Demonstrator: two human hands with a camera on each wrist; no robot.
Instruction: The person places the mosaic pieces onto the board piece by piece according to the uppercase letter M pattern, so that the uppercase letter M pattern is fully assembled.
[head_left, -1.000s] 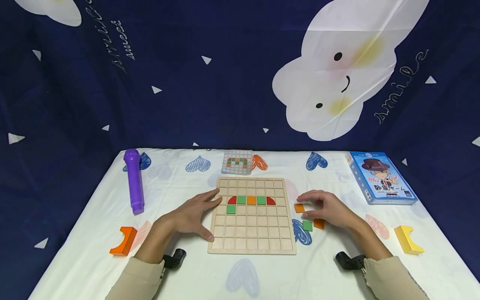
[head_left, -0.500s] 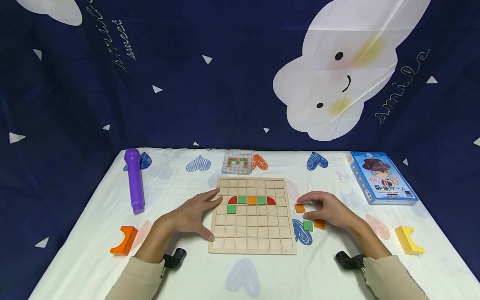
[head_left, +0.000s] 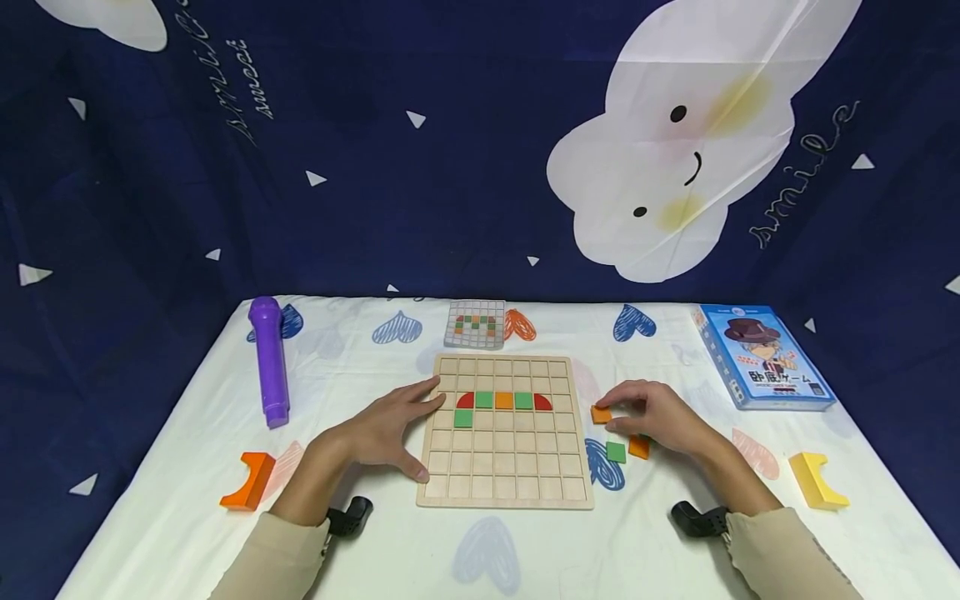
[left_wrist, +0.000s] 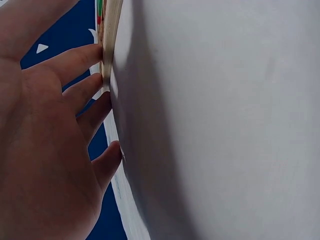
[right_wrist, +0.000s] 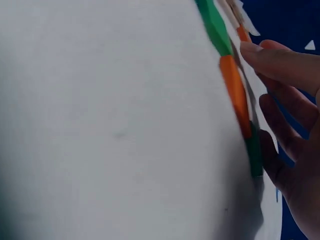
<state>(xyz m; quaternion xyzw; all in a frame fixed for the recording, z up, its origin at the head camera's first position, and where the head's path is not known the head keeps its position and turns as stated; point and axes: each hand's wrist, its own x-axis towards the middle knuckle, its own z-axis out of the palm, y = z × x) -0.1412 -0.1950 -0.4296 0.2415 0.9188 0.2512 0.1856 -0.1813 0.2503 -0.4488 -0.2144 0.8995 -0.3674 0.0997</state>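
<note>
A wooden grid board (head_left: 504, 467) lies mid-table, with red quarter-round, green and orange square tiles set in a row and one green tile (head_left: 463, 418) below its left end. My left hand (head_left: 378, 429) is spread along the board's left edge, fingertips and thumb touching it. To the right of the board, my right hand (head_left: 656, 414) pinches an orange square tile (head_left: 601, 414) between thumb and index finger. Close to that hand lie a loose green tile (head_left: 616, 452) and another orange tile (head_left: 639, 447). In the right wrist view, a dark green tile (right_wrist: 255, 152) shows under the palm.
Behind the board lies a small pattern card (head_left: 474, 325). A purple toy microphone (head_left: 270, 362) and an orange arch block (head_left: 248, 482) are at left. At right are a blue game box (head_left: 768, 357) and a yellow arch block (head_left: 817, 480).
My right thumb and index finger have closed on the orange tile, which has tipped slightly and shifted a little. The left hand and the board stay where they were.
</note>
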